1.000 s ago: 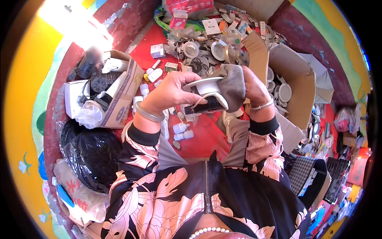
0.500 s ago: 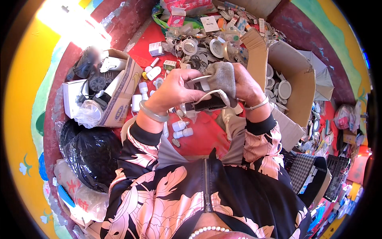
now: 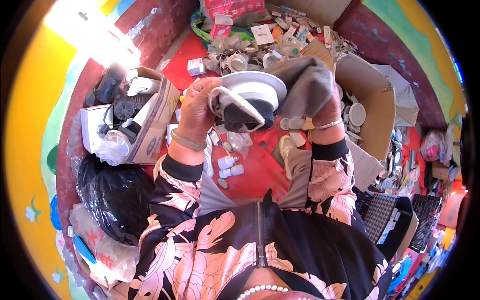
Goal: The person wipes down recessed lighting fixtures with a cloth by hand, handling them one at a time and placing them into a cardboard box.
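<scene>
Up in front of me, my left hand [image 3: 197, 107] is closed round the left side of a round white downlight [image 3: 252, 90]. Its wide rim faces away, and its dark underside and a white cord loop point toward me. My right hand [image 3: 327, 107] grips a grey cloth [image 3: 307, 82], bunched up against the downlight's right side. The cloth covers much of the right fingers. Below the hands, white bulbs [image 3: 230, 167] lie on a red sheet [image 3: 250, 180] between my feet.
On the left stands a carton [image 3: 155, 120] of black and white devices, with a black plastic bag [image 3: 115, 195] nearer me. An open cardboard box [image 3: 372, 107] on the right holds round white lamp parts. Loose lamps and small boxes [image 3: 265, 35] pile up at the back.
The downlight has been raised and turned, so its white rim now shows. The grey cloth has opened out toward the right, and my hands are farther apart.
</scene>
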A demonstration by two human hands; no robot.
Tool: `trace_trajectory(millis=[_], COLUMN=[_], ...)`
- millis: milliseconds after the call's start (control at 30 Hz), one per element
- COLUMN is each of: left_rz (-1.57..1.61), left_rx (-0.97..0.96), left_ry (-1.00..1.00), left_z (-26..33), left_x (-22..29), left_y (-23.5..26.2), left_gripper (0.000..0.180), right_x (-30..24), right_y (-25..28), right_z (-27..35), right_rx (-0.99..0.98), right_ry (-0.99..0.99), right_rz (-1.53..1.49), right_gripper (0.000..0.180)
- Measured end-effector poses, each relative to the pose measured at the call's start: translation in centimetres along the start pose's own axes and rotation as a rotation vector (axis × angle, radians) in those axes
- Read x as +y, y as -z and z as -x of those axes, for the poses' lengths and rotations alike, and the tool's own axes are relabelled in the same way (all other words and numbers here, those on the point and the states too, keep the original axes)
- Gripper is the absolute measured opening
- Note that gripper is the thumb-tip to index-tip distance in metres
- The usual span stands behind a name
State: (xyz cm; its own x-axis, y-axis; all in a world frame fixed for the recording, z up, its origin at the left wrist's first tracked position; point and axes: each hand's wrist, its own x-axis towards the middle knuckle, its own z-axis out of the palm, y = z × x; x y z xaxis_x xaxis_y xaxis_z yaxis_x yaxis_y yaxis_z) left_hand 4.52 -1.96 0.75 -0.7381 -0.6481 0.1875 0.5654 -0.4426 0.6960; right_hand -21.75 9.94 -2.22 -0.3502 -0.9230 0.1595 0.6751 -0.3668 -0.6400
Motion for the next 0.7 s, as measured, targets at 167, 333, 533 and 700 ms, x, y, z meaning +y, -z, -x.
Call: trace_trajectory(millis=[167,333,533,700], left_rz=[0.242,0.308,0.502,0.508], left_rx=[0.205,0.053,0.035,0.109], left_ry=[0.011,-0.096,-0.099,-0.091], left_z=[0.0,-0.3,-0.8,-1.0], left_x=[-0.3,-0.2,-1.1,-2.4], left_y=[0.6,0.5,1.4,-0.5], left_gripper=[0.03,0.048,0.049,0.042], right_x=[-1.7,-1.5,0.3,5.3], right_y=[0.7,-5.3,-11.0,-9.8], right_z=[0.2,-1.1,-0.7,1.5], right_rx=[-0.218,-0.28,-0.358,0.007], right_ry=[0.049,-0.033,0.26,0.064], right_rz=[-0.394,0.213,1.156,-0.069], right_gripper=[0.046,0.037,0.034,0.048])
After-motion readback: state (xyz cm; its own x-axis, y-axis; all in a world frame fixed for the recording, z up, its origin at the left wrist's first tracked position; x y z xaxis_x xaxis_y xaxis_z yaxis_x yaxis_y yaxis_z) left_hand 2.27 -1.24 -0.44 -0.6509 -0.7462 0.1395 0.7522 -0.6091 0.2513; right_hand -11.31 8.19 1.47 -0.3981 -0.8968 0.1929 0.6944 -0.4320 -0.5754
